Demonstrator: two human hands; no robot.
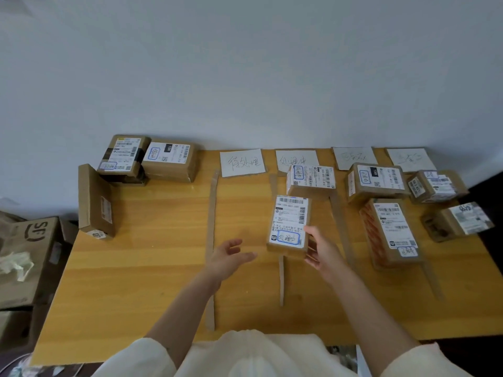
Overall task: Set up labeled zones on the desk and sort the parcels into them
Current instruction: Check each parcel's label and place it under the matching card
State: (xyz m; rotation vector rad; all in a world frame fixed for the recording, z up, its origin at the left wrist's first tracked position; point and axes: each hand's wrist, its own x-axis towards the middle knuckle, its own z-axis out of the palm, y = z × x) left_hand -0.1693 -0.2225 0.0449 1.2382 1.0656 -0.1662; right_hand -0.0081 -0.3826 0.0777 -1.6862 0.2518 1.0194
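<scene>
Right hand (322, 251): grips the near end of a small parcel (290, 224), thumb on its white shipping label, fingers (311, 258) curled under the box's near edge.
Held parcel: long side pointing away from the person, in the second zone, just in front of another parcel (310, 182) that lies below the second paper sign (295, 160); whether it touches the counter (152, 257) cannot be told.
Left hand (231, 255): empty, fingers spread and relaxed, hovering over the first zone, just left of the held parcel.
Zones: cardboard strips (211, 240) divide the counter; four handwritten signs lie along the back edge, the first sign (242, 162) with no parcels below it.
Right zones: a parcel (377, 182) and a longer orange-printed box (389, 232) in the third; two more (435, 186) (460, 220) in the fourth.
Unsorted pile: stacked parcels (148, 159) at the back left, one flat box (95, 202) standing on edge.
Beside the counter: large cartons (30, 257) on the left.
</scene>
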